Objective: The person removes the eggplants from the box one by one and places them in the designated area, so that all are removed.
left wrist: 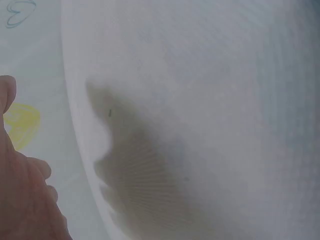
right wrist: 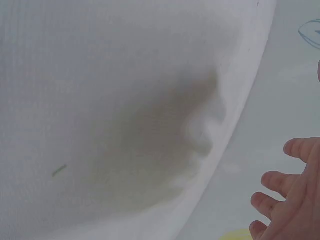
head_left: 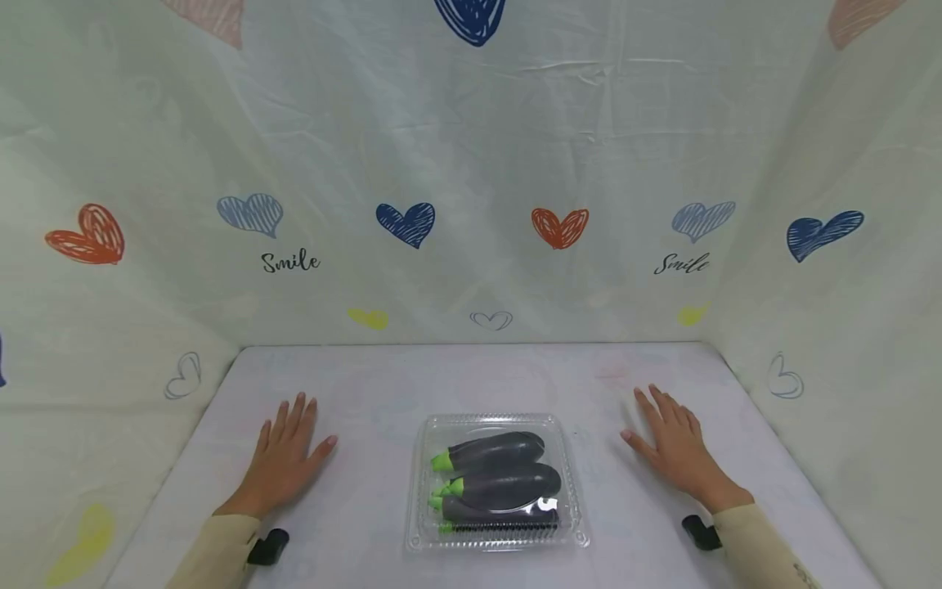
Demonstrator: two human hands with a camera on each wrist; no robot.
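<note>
A clear plastic clamshell box (head_left: 499,421) lies closed on the white table, with several dark eggplants (head_left: 504,486) inside, their green stem ends pointing left. To its left is my left hand (head_left: 283,458), palm down with fingers straight and thumb spread. My right hand (head_left: 677,450) is on the other side, palm down, fingers extended toward the back. Both hands are apart from the box and hold nothing. In the left wrist view my left hand (left wrist: 25,195) shows at the left edge, above its shadow; the right wrist view has my right hand (right wrist: 295,200) at the lower right.
The white tabletop (head_left: 353,507) ends at a back edge against a pale cloth backdrop (head_left: 486,155) printed with hearts and "Smile". Cloth sides close in at left and right. A small green scrap (right wrist: 59,170) lies on the table in the right wrist view.
</note>
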